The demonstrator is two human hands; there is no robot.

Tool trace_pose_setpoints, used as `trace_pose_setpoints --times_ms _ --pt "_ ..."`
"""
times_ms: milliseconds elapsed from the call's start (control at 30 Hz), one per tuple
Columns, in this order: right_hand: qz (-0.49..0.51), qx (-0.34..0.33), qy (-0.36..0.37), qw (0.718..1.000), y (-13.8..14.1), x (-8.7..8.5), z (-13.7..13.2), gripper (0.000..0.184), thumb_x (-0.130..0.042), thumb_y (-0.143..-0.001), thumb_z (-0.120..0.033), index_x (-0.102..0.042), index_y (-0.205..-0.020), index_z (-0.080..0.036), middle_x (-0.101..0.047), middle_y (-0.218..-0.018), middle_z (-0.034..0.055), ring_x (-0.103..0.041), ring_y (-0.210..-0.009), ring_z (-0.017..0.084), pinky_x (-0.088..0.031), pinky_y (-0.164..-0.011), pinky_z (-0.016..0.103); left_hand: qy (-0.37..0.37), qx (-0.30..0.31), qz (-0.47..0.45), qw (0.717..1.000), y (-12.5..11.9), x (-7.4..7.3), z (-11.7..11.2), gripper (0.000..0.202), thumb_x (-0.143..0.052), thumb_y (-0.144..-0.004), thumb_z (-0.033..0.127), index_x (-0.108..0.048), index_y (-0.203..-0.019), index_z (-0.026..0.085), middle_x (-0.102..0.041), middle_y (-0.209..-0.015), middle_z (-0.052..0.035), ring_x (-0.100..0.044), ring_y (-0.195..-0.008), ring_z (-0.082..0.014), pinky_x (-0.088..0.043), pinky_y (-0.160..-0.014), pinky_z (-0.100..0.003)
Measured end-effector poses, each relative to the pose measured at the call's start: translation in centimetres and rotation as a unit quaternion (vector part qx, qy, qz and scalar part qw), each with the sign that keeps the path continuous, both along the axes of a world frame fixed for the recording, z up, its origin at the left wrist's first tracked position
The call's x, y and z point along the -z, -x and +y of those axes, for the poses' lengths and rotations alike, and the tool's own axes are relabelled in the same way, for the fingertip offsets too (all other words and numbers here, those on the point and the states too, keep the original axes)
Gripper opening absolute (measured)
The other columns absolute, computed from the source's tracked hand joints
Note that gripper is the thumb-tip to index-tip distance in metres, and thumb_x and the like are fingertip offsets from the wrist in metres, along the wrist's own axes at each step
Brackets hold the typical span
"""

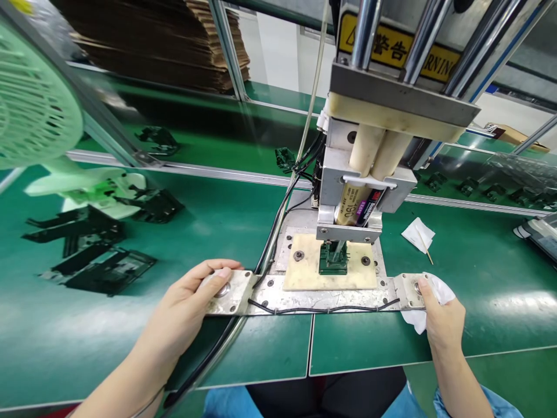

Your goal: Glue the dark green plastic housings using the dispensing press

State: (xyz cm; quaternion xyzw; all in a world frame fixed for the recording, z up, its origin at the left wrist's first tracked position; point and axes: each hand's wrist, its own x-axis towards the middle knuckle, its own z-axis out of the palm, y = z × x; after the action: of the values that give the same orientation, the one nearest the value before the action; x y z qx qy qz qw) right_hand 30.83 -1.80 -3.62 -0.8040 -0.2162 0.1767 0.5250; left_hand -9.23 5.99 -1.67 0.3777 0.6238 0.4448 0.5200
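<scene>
My left hand (185, 302) grips the left button block (235, 290) of the machine's metal base, its thumb on the round button. At the other end, my right hand (446, 319) has its thumb on the button of the right button block (409, 290). A white tissue (418, 320) is tucked between that hand and the block. Between my hands, a dark green plastic part (333, 259) sits in the cream fixture plate (300, 278). Directly above it, the dispensing machine (368, 145) holds a glue cartridge (354, 203), its clear nozzle reaching down into the part.
Several black plastic parts (104, 268) lie on the green table at left, beside a green fan (37, 98). Cables (226, 337) run over the base near my left hand. A cotton swab (424, 244) rests on white paper (413, 232) to the right.
</scene>
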Motion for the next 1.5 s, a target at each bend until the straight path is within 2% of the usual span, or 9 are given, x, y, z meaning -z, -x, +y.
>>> trace_pose_setpoints --times_ms 367,600,733,900,1133,1333,1500 --pt "-0.011 -0.004 0.010 1.000 -0.2 0.3 -0.1 0.060 -0.080 -0.054 -0.063 -0.077 -0.091 -0.014 -0.076 -0.094 0.0123 -0.069 -0.098 0.037 -0.053 -0.086 0.045 0.003 -0.006 -0.011 1.000 -0.1 -0.3 -0.1 0.062 -0.086 -0.052 0.065 -0.069 -0.094 0.023 -0.069 -0.079 0.0005 -0.054 -0.061 -0.0111 -0.042 -0.050 -0.014" --pt "-0.022 -0.009 0.015 1.000 -0.4 0.6 -0.2 0.062 -0.079 -0.057 -0.064 -0.077 -0.092 -0.013 -0.075 -0.092 0.0129 -0.069 -0.095 0.036 -0.055 -0.079 0.042 0.005 0.007 -0.001 1.000 0.3 0.3 0.0 0.060 -0.084 -0.056 0.065 -0.068 -0.097 0.024 -0.068 -0.078 0.0009 -0.053 -0.061 -0.0115 -0.042 -0.050 -0.014" --pt "-0.025 -0.012 -0.003 1.000 -0.3 0.6 -0.1 0.065 -0.080 -0.057 -0.064 -0.076 -0.094 -0.011 -0.075 -0.095 0.0149 -0.070 -0.095 0.036 -0.055 -0.080 0.042 0.001 0.011 -0.001 1.000 0.5 0.4 0.0 0.058 -0.083 -0.058 0.065 -0.068 -0.097 0.024 -0.069 -0.080 0.0003 -0.053 -0.062 -0.0119 -0.042 -0.051 -0.015" --pt "-0.030 -0.007 0.001 1.000 -0.2 0.4 -0.1 0.063 -0.080 -0.057 -0.062 -0.077 -0.094 -0.011 -0.075 -0.096 0.0148 -0.070 -0.096 0.036 -0.056 -0.079 0.041 -0.005 0.008 0.004 1.000 0.3 0.0 -0.2 0.055 -0.083 -0.060 0.063 -0.069 -0.096 0.023 -0.068 -0.077 0.0001 -0.053 -0.061 -0.0130 -0.042 -0.051 -0.017" --pt "-0.037 -0.008 -0.008 0.999 -0.5 0.8 -0.3 0.062 -0.081 -0.059 -0.060 -0.077 -0.095 -0.011 -0.075 -0.094 0.0147 -0.070 -0.093 0.035 -0.056 -0.076 0.040 -0.011 -0.007 -0.012 1.000 -0.4 -0.5 -0.2 0.057 -0.086 -0.054 0.062 -0.069 -0.091 0.021 -0.068 -0.079 -0.0001 -0.054 -0.062 -0.0115 -0.043 -0.053 -0.016" --pt "-0.038 0.003 -0.013 0.999 -0.7 1.2 -0.4 0.061 -0.084 -0.059 -0.058 -0.077 -0.097 -0.011 -0.075 -0.096 0.0139 -0.069 -0.096 0.036 -0.054 -0.083 0.043 -0.018 0.001 -0.020 1.000 -0.5 -0.5 -0.3 0.050 -0.084 -0.062 0.056 -0.068 -0.093 0.021 -0.069 -0.081 -0.0011 -0.055 -0.062 -0.0111 -0.044 -0.053 -0.016" --pt "-0.041 0.002 -0.019 0.999 -0.4 0.9 -0.4 0.061 -0.083 -0.060 -0.058 -0.076 -0.098 -0.011 -0.075 -0.099 0.0145 -0.069 -0.099 0.037 -0.053 -0.087 0.046 -0.020 0.000 -0.024 1.000 -0.6 -0.8 -0.6 0.048 -0.084 -0.063 0.054 -0.068 -0.093 0.020 -0.069 -0.078 -0.0008 -0.055 -0.061 -0.0111 -0.044 -0.053 -0.017"
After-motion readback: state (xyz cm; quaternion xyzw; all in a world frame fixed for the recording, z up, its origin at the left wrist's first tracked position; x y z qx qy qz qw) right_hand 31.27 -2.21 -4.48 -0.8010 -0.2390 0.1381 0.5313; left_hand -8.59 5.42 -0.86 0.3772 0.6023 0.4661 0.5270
